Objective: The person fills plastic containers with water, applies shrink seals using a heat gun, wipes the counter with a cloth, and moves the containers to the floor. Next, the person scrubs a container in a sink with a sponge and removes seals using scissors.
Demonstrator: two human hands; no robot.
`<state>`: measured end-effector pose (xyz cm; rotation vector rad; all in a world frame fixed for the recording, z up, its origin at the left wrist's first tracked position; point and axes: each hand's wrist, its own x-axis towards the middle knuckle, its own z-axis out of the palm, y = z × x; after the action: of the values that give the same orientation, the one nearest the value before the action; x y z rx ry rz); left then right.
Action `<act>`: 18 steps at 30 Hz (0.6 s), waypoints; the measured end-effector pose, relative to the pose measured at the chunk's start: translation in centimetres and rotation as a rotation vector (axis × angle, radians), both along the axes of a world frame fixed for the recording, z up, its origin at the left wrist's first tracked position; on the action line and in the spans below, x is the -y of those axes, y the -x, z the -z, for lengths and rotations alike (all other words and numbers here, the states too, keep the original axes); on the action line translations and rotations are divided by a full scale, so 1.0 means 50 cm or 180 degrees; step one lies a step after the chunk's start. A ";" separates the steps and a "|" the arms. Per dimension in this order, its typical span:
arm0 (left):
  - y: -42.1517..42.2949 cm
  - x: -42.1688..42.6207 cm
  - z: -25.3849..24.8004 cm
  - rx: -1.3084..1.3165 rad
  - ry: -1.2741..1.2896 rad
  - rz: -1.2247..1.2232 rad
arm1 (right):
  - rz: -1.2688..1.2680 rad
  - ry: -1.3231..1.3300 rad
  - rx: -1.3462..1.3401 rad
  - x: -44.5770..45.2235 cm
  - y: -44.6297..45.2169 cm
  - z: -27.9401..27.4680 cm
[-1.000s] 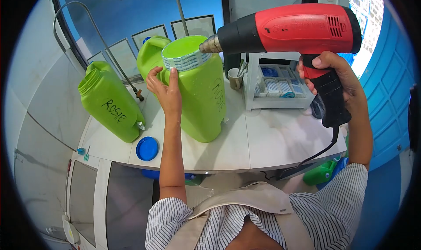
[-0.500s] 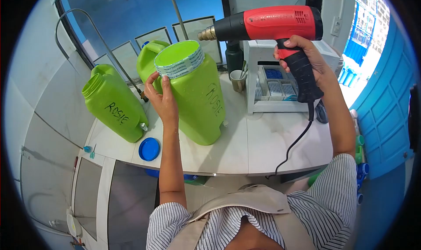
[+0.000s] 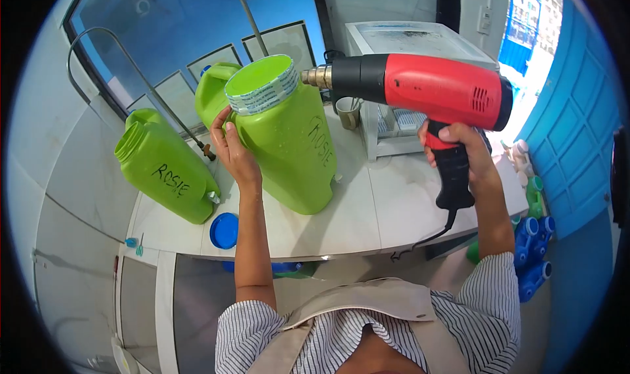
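Note:
My right hand (image 3: pixel 462 147) is wrapped round the black grip of a red and black heat gun (image 3: pixel 446 88). Its metal nozzle points left, close beside the lid of a green water jug (image 3: pixel 289 157) marked ROSIE. A printed clear shrink band (image 3: pixel 266 97) circles the green lid (image 3: pixel 260 75). My left hand (image 3: pixel 235 156) holds the jug just below the band, thumb in front and fingers at its left side. Left of it stands a second green jug (image 3: pixel 167 170), its mouth uncovered. A blue cap (image 3: pixel 224 230) lies on the counter near my left forearm.
Behind the held jug is another green jug (image 3: pixel 213 92). A bent metal pipe (image 3: pixel 151 88) rises at the left. A cup (image 3: pixel 348 113) and a white shelf unit (image 3: pixel 420 38) stand behind the heat gun, whose cord hangs over the counter (image 3: pixel 338 233). Several containers (image 3: pixel 535 243) sit on the floor right.
The heat gun has come lower and nearer to me, its nozzle now beside the lid's band. My left hand has slid slightly down from the band. The view has shifted a little.

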<state>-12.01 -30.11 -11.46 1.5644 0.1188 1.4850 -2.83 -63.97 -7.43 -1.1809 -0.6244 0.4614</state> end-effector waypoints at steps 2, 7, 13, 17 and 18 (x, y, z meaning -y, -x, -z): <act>0.008 -0.007 0.000 0.0136 0.0048 0.0369 | 0.0268 0.0121 0.0102 -0.012 0.068 0.017; 0.050 -0.049 -0.011 -0.0059 -0.0250 0.0607 | 0.0806 -0.0051 0.0318 -0.087 0.235 0.070; 0.106 -0.121 -0.009 -0.0188 -0.0418 0.0837 | 0.1311 0.0200 0.0781 -0.200 0.395 0.151; 0.126 -0.159 -0.001 -0.0177 -0.0284 0.0988 | 0.2055 0.1175 0.2264 -0.281 0.454 0.197; 0.135 -0.163 -0.004 -0.0206 -0.0313 0.0961 | 0.2308 0.1456 0.2785 -0.301 0.460 0.213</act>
<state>-18.78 -21.95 -11.24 1.6285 -0.1501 1.2195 -25.81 -48.93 -18.06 -1.9490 -0.7800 -0.6069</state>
